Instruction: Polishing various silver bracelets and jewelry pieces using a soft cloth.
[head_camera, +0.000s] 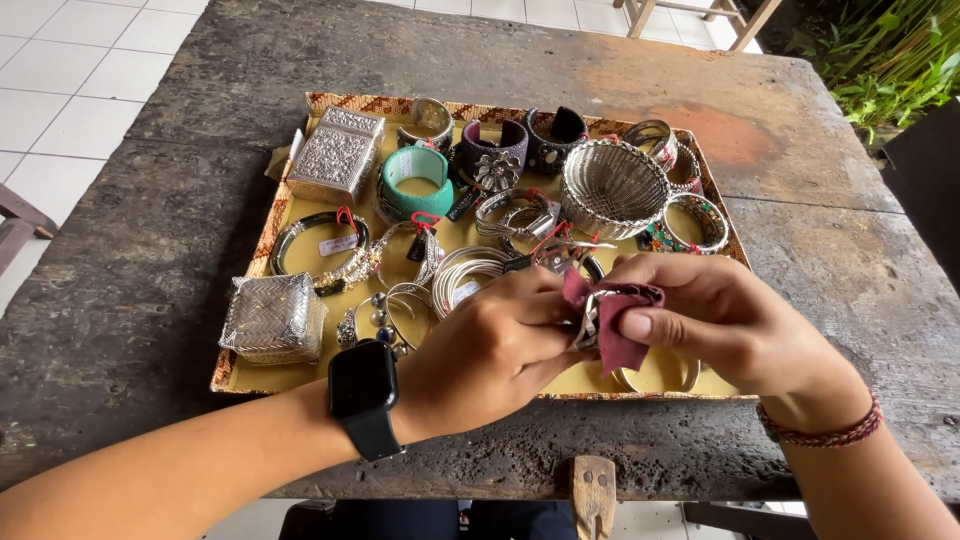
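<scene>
- Here, the right hand (715, 315) pinches a dark red polishing cloth (615, 325) between thumb and fingers, folded over a silver bangle (588, 325) held above the tray's front edge, right of its middle.
- The left hand (495, 350), a black smartwatch (363, 395) on its wrist, is closed on the same bangle from the other side, fingertips meeting the cloth.
- Only a sliver of the bangle shows between the two hands, so how firm the hold is cannot be told; should either grip slacken, it would likely drop onto the pieces below.
- Just behind the hands lie thin silver bangles (465, 275) and tagged bracelets; red tag strings (555, 235) sit close to the cloth, and a trailing corner could snag one and drag a piece along.
- Farther back stands a woven silver basket (612, 185), light-looking; a knock from a lifting wrist might tip it against the bracelets beside it.
- At the tray's front left corner sits a woven silver box (272, 318), near the left forearm, which a sideways sweep could push.
- The patterned tray (500, 108) lies near the wooden table's (150, 250) front edge, so a tug toward the body could slide it off.
</scene>
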